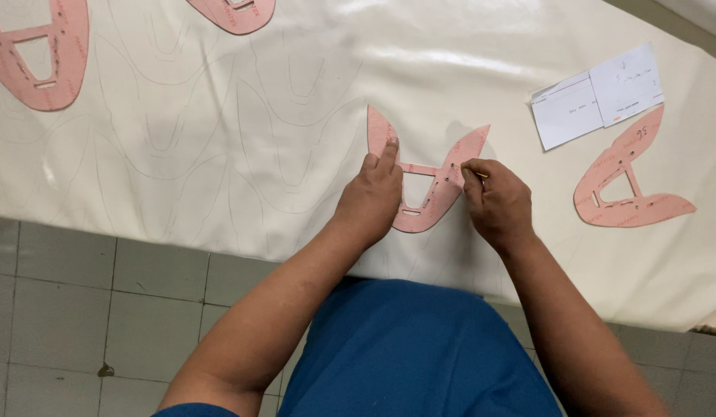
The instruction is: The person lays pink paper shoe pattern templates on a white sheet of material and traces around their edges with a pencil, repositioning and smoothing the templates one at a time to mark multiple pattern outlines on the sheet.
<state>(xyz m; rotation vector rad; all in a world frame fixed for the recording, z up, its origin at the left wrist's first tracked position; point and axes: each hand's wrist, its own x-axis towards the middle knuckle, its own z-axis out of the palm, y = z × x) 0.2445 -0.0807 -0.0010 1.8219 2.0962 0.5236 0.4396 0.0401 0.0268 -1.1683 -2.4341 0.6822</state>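
The left hand (371,197) presses the template (424,181) flat; the right hand (493,199) pinches a pen. If the pressing loosens, the outline could smear.

Blue top (420,347) on the person, short sleeve (196,409) at the left arm; forearms bare, both hands unadorned.

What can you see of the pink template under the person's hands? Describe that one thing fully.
The pink template is a flat, stiff-looking V-shaped card with two pointed tips, a crossbar, cut-out slots and small holes. It lies flat on the cream sheet. The left hand presses its left arm; the right hand touches its right arm, pinching something thin.
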